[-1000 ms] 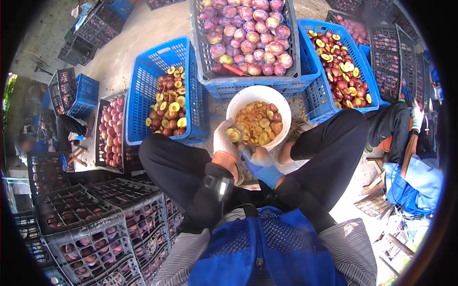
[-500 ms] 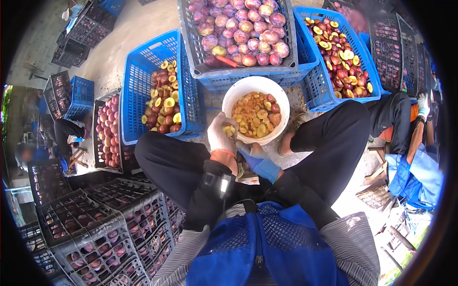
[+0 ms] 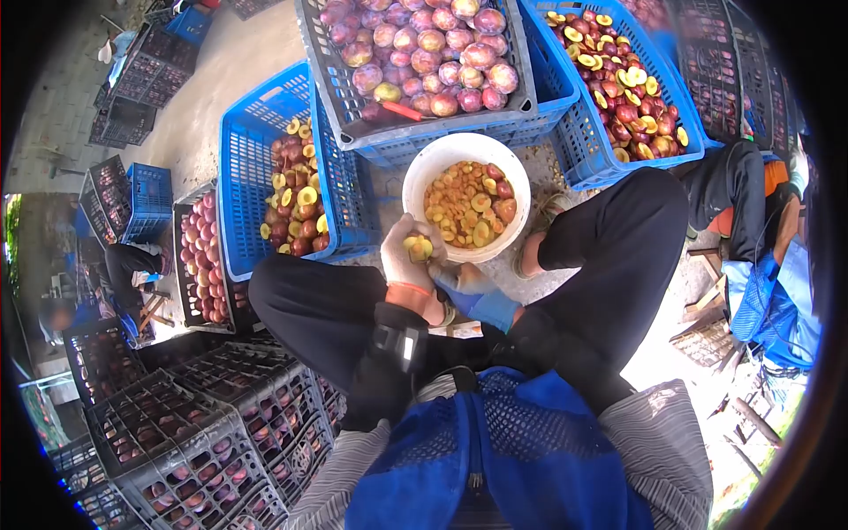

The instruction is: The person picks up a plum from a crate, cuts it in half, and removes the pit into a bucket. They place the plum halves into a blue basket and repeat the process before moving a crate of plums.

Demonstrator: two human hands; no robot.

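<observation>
In a white glove, my left hand (image 3: 403,256) is closed around a plum half (image 3: 419,247) whose yellow cut face shows. My right hand (image 3: 470,287), in a grey and blue glove, is beside it, just below the bucket's rim. Its fingers are curled, and what they hold, if anything, is hidden. The white bucket (image 3: 417,181) stands between my legs with cut plum pieces (image 3: 466,208) inside. Beyond it, a black crate (image 3: 424,131) of whole plums (image 3: 433,62) rests on a blue crate, with a red-handled tool (image 3: 402,110) on the fruit.
Blue crates of halved plums stand at the left (image 3: 231,177) and right (image 3: 579,168). Stacked black crates (image 3: 190,424) fill the lower left. A co-worker (image 3: 751,203) sits at the right, and another person (image 3: 132,265) is at the far left.
The view has shifted, so the crates and bucket sit slightly higher and further left. My left hand has turned a little, showing more of the plum half's cut face.
</observation>
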